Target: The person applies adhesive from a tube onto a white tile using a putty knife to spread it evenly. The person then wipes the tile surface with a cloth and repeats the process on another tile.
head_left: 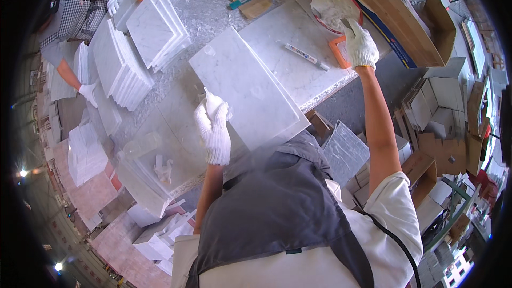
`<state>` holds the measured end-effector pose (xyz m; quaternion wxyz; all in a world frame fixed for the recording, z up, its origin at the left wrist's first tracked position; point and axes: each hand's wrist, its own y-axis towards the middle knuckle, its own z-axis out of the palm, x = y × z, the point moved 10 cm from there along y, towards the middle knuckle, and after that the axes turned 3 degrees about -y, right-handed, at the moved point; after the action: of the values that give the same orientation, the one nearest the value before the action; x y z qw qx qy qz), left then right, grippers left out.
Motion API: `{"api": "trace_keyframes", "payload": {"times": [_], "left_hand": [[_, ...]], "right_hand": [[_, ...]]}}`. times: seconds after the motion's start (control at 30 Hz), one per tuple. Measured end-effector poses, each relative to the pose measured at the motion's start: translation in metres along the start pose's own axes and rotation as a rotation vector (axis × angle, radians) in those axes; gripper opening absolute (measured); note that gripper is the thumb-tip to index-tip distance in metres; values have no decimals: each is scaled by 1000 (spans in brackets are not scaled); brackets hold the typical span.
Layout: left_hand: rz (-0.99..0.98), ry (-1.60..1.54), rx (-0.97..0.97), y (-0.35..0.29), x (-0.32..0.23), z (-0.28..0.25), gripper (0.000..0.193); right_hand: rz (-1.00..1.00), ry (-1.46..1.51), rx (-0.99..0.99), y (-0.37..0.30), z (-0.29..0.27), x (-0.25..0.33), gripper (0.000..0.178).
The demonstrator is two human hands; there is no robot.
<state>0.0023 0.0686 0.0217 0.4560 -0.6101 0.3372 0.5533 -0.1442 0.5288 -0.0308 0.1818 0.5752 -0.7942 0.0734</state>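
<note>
My left hand [213, 134], in a white knit glove, is closed around a small white squeeze bottle [213, 102] with a pointed nozzle. The bottle is over the left edge of a grey-white marble tile [248, 88], which lies on another tile at the table's front edge. My gloved right hand [361, 47] reaches to the near rim of a red-rimmed bowl [360, 17] holding white powder [333, 9]. Its fingers are pressed together around something greyish that I cannot make out. An orange box [339, 52] sits beside this hand.
A paint marker [306, 56] lies on the slab between my hands. An open cardboard box [410, 13] stands right of the bowl. Stacked tiles [154, 32] fill the far left, where another person's gloved hands [88, 94] touch tiles. A teal-handled tool [245, 0] rests on cardboard.
</note>
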Motion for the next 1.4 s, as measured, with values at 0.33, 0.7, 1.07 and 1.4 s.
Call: {"api": "trace_keyframes", "payload": {"times": [0.33,0.7,1.07,1.4], "left_hand": [[-29,54,-69,-5,-2,-2,32],[-9,40,-37,-1,-1,-5,34],[-28,42,-44,0,5,-9,37],[8,-5,-41,-1,11,-15,38]], "right_hand": [[-70,115,18,11,16,1,38],[-44,171,69,8,16,3,38],[-7,224,86,8,21,-4,37],[-86,332,4,-18,-6,36,38]]}}
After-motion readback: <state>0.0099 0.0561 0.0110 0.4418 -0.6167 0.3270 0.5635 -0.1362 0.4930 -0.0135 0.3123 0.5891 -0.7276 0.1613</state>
